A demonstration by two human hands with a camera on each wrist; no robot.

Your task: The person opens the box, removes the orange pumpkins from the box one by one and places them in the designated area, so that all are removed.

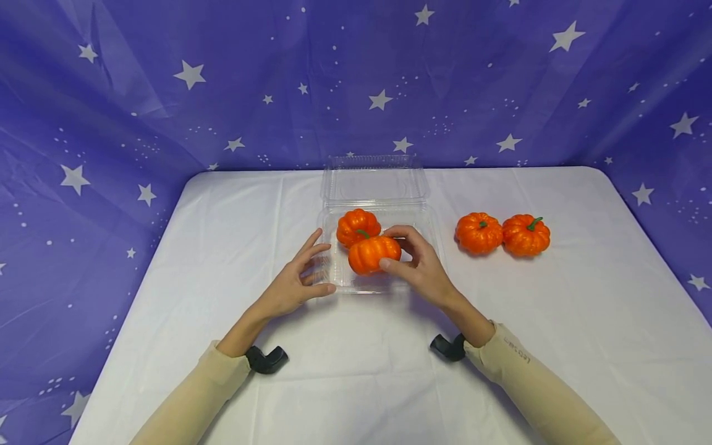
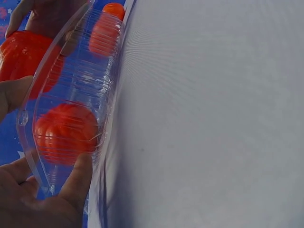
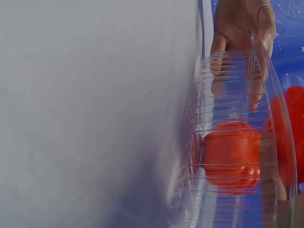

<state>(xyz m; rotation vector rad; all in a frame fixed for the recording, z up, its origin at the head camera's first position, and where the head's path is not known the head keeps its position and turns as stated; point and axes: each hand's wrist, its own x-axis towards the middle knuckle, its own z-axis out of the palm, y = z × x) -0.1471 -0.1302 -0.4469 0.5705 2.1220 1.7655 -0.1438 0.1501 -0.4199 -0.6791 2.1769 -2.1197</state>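
Head view: a clear box (image 1: 340, 279) sits on the white tabletop (image 1: 356, 383), its lid (image 1: 372, 185) raised toward 12 o'clock. The right hand (image 1: 424, 267), at the box's 4 o'clock, grips the held pumpkin (image 1: 374, 256) between thumb and fingers, over the box and at 5 o'clock from the inner pumpkin (image 1: 356, 225). The left hand (image 1: 292, 281) is open, fingers spread, by the box's 9 o'clock side. Two more pumpkins (image 1: 477, 235) touch side by side at 3 o'clock from the box.

Left wrist view: the inner pumpkin shows through the clear wall near 9 o'clock, the held pumpkin at 10.

Right wrist view: the held pumpkin is at 3 o'clock, the inner pumpkin at 4.
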